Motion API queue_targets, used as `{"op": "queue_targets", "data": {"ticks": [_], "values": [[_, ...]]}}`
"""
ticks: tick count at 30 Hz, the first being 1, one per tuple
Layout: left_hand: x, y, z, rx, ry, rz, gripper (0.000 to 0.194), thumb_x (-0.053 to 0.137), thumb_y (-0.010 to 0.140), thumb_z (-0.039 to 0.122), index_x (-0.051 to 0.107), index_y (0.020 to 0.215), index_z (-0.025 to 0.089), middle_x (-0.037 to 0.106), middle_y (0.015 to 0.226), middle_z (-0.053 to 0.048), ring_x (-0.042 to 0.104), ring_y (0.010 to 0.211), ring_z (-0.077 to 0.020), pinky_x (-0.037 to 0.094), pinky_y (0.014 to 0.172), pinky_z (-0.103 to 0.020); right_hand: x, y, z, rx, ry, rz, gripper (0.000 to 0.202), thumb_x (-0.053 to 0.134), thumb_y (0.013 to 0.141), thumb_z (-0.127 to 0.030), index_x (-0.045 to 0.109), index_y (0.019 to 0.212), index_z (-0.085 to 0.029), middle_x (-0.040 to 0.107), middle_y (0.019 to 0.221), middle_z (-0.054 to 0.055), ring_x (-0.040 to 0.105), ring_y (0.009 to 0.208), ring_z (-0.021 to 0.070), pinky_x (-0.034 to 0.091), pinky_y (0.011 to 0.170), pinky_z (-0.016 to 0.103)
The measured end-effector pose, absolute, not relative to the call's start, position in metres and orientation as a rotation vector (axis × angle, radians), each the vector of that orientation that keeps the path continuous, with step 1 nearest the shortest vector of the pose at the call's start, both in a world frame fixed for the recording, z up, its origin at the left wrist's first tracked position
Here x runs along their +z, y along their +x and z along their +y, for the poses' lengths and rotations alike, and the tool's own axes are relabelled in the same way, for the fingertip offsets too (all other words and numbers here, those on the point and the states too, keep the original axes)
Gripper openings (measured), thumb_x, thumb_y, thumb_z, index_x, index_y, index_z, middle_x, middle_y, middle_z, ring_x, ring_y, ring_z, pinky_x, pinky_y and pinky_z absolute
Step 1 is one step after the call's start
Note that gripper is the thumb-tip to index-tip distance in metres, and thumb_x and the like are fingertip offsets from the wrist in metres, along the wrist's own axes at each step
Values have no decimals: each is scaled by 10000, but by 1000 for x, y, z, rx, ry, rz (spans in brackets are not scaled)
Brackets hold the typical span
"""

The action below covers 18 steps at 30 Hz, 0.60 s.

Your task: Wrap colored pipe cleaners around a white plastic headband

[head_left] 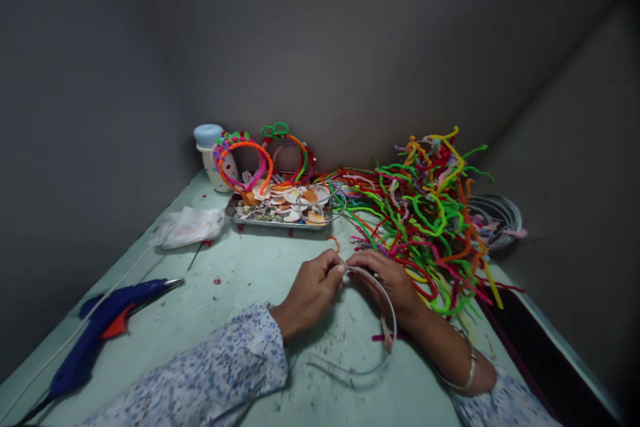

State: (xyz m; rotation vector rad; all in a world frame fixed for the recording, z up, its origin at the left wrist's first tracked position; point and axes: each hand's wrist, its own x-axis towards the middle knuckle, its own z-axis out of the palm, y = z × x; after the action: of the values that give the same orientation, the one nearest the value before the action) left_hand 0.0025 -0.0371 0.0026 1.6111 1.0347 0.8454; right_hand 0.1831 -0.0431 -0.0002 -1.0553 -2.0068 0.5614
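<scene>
- Left hand (309, 288): its fingers (334, 273) pinch the pale band (393, 320) near its far end. The right hand (395, 283) has its fingers curled against the band just beside; how firmly they grip is hidden.
- A steady pinch close to that end, with light right-hand guidance, should limit twisting; squeezing the arc could make it spring.
- The band is above the desk (175, 320), on the near side of the tray (280, 223).
- It bows rightward, opening left; its long axis runs away from the person, and its free near end points left.
</scene>
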Motion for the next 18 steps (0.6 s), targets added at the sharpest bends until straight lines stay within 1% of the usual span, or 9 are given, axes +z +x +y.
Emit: {"op": "queue_targets", "data": {"ticks": [5, 10, 14, 18], "values": [[5, 2, -36, 807, 1579, 1009, 189, 453, 865, 317, 527, 767, 174, 506, 599, 37, 442, 526, -98, 332, 526, -211, -3, 185, -43, 517, -1024, -2011, 173, 511, 905, -292, 661, 951, -220, 677, 928, 85, 630, 885, 212, 499, 796, 342], [6, 3, -35, 791, 1487, 941, 205, 473, 857, 339, 496, 741, 171, 482, 587, 38, 411, 486, -82, 321, 487, -201, -5, 188, -43, 482, -1007, -1983, 186, 515, 900, -312, 675, 953, -234, 694, 943, 87, 642, 904, 218, 514, 810, 364], [4, 4, -34, 772, 1422, 907, 226, 488, 848, 373, 485, 747, 171, 480, 586, 38, 401, 461, -75, 307, 455, -197, -5, 188, -42, 501, -1015, -1966, 180, 532, 891, -318, 686, 944, -242, 700, 951, 83, 646, 902, 218, 518, 815, 374], [0, 5, -33, 775, 1417, 918, 231, 501, 842, 381, 493, 750, 169, 478, 581, 38, 400, 459, -74, 301, 457, -197, -8, 189, -42, 524, -1027, -1947, 161, 551, 883, -300, 690, 942, -245, 695, 972, 79, 640, 917, 217, 516, 822, 375]]}}
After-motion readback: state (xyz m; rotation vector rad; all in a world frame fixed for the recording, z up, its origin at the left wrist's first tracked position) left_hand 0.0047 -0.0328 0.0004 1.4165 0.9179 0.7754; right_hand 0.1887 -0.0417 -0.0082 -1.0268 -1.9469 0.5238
